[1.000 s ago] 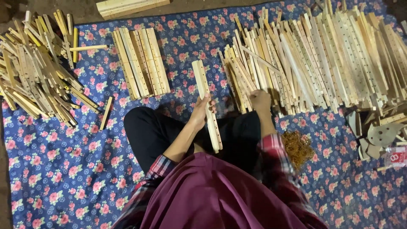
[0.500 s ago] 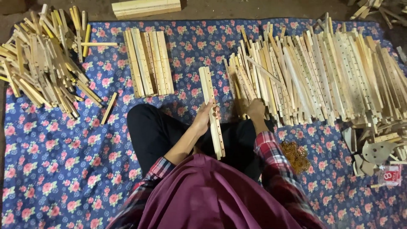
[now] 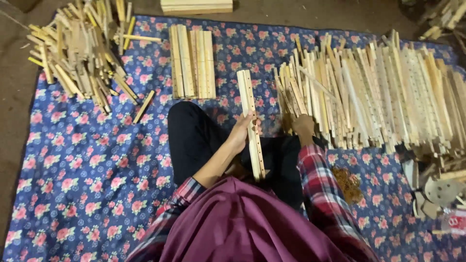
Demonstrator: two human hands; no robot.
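Cloth (image 3: 87,194), blue and floral, covering the floor (image 3: 12,97).

Dim warm light, darkened corners

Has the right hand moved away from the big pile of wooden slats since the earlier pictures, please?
No. The right hand stays at the near edge of the big slat pile.
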